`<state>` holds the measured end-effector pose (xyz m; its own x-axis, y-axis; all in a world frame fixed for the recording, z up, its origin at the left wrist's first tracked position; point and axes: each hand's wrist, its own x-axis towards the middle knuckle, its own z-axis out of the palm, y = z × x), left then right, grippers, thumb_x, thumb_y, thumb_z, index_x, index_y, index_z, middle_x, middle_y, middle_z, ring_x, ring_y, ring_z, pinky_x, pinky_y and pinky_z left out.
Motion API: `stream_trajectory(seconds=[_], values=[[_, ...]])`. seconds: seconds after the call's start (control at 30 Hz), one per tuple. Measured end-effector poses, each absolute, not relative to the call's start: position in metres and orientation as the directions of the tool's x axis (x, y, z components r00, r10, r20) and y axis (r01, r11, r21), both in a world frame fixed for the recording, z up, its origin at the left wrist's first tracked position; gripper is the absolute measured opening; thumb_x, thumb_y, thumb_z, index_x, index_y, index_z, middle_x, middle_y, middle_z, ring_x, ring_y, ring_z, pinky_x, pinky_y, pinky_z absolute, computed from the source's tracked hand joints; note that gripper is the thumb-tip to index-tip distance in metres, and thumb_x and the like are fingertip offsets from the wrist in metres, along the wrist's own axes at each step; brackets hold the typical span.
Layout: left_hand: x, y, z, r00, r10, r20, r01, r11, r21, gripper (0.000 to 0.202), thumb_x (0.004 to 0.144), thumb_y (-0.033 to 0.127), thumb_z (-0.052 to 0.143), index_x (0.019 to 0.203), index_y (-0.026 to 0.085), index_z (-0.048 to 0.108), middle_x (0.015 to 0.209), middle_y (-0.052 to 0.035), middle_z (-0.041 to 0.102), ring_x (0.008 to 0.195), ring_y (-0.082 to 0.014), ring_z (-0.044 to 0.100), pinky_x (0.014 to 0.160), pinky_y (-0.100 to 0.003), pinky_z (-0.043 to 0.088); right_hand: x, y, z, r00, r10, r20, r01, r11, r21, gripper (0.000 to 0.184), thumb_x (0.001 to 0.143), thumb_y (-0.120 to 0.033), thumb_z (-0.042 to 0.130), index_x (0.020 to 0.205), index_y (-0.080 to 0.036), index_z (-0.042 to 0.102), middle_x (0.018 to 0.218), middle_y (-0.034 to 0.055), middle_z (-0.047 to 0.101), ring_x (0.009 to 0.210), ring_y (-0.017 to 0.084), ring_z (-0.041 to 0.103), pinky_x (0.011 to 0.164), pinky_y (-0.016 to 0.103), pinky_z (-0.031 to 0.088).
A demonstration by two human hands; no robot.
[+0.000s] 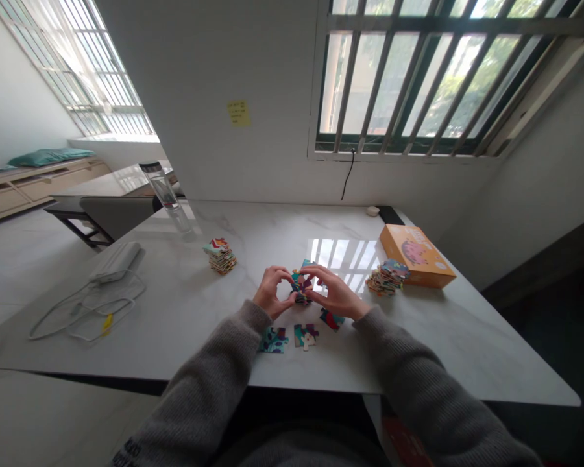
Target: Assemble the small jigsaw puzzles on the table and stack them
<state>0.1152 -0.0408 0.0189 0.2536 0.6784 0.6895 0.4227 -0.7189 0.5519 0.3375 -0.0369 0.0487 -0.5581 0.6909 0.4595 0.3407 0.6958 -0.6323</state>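
My left hand and my right hand curve round a small stack of jigsaw puzzle pieces from both sides. Their fingers and thumbs rest at its edges, and partly hide it. Close to me on the white table lie loose pieces: a teal one with dark spots, one with a white figure, and a red and teal one beside my right wrist. Another teal piece shows just behind my fingers.
A stack of puzzle pieces stands at left, another at right by an orange box. A glass bottle stands far left. Further forward on the left lie a white device and its cable. The white table ends close to my body.
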Motion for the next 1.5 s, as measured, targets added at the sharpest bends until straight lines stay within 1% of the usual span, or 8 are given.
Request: stream_trajectory(seconds=[0.13,0.27,0.33,0.5,0.8,1.03,1.3,1.5], values=[[0.115,-0.041,0.02,0.264,0.702,0.662,0.363,-0.708,0.606,0.026,0.072,0.013,0.069,0.093,0.021,0.057,0.104,-0.0074,0.059,0.097,-0.0228,0.056,0.078,-0.035,0.051,0.343,-0.036,0.049,-0.56,0.678,0.475,0.337,0.711,-0.617,0.038,0.095,-0.025,0.061,0.133,-0.029,0.057,0.138,0.0088,0.058,0.126,0.025,0.055,0.1,0.043,0.051],[0.115,-0.042,0.022,0.295,0.702,0.648,0.333,-0.711,0.619,0.025,0.071,0.014,0.068,0.092,0.021,0.057,0.103,-0.0068,0.059,0.097,-0.0222,0.057,0.079,-0.035,0.051,0.346,-0.035,0.048,-0.564,0.683,0.464,0.326,0.701,-0.635,0.031,0.095,-0.026,0.062,0.126,-0.027,0.061,0.128,0.0086,0.062,0.101,0.02,0.064,0.086,0.037,0.056],[0.114,-0.043,0.023,0.314,0.706,0.634,0.33,-0.708,0.625,0.025,0.073,0.016,0.067,0.096,0.021,0.058,0.104,-0.0069,0.058,0.097,-0.0223,0.057,0.079,-0.035,0.051,0.347,-0.037,0.049,-0.553,0.685,0.474,0.328,0.702,-0.632,0.031,0.094,-0.026,0.062,0.125,-0.027,0.06,0.124,0.0083,0.064,0.096,0.019,0.064,0.086,0.037,0.056],[0.113,-0.043,0.024,0.324,0.732,0.599,0.361,-0.682,0.636,0.025,0.081,0.018,0.055,0.106,0.02,0.058,0.105,-0.008,0.058,0.099,-0.023,0.056,0.08,-0.037,0.051,0.36,-0.056,0.053,-0.508,0.715,0.481,0.384,0.687,-0.616,0.031,0.093,-0.025,0.064,0.123,-0.026,0.059,0.12,0.0082,0.065,0.108,0.023,0.06,0.096,0.043,0.052],[0.116,-0.037,0.007,0.461,0.71,0.533,0.553,-0.699,0.453,0.023,0.082,0.023,0.065,0.104,0.021,0.062,0.113,-0.0085,0.061,0.105,-0.0269,0.054,0.098,-0.046,0.046,0.397,-0.126,0.027,-0.566,0.763,0.313,0.507,0.621,-0.598,0.023,0.092,-0.025,0.065,0.115,-0.026,0.061,0.121,0.0066,0.066,0.119,0.024,0.054,0.111,0.049,0.039],[0.115,-0.032,0.001,0.47,0.712,0.522,0.564,-0.697,0.443,0.025,0.079,0.021,0.068,0.103,0.022,0.063,0.108,-0.0076,0.062,0.102,-0.0268,0.055,0.094,-0.045,0.047,0.414,-0.152,0.03,-0.615,0.773,0.154,0.542,0.557,-0.629,0.029,0.09,-0.023,0.065,0.118,-0.031,0.062,0.125,0.0061,0.066,0.12,0.027,0.053,0.104,0.049,0.045],[0.115,-0.031,-0.001,0.436,0.715,0.547,0.548,-0.693,0.469,0.033,0.074,0.018,0.071,0.106,0.023,0.063,0.109,-0.0072,0.062,0.104,-0.0274,0.056,0.097,-0.047,0.046,0.407,-0.145,0.049,-0.643,0.756,0.123,0.533,0.557,-0.637,0.025,0.091,-0.022,0.061,0.114,-0.03,0.065,0.119,0.0056,0.068,0.116,0.026,0.056,0.103,0.048,0.046],[0.115,-0.032,0.004,0.435,0.73,0.526,0.53,-0.68,0.506,0.029,0.076,0.014,0.067,0.103,0.022,0.062,0.105,-0.0071,0.063,0.101,-0.0265,0.057,0.096,-0.047,0.048,0.401,-0.127,0.046,-0.549,0.817,0.178,0.555,0.515,-0.653,0.014,0.096,-0.022,0.052,0.1,-0.023,0.065,0.093,0.0046,0.068,0.083,0.019,0.062,0.08,0.035,0.053]])
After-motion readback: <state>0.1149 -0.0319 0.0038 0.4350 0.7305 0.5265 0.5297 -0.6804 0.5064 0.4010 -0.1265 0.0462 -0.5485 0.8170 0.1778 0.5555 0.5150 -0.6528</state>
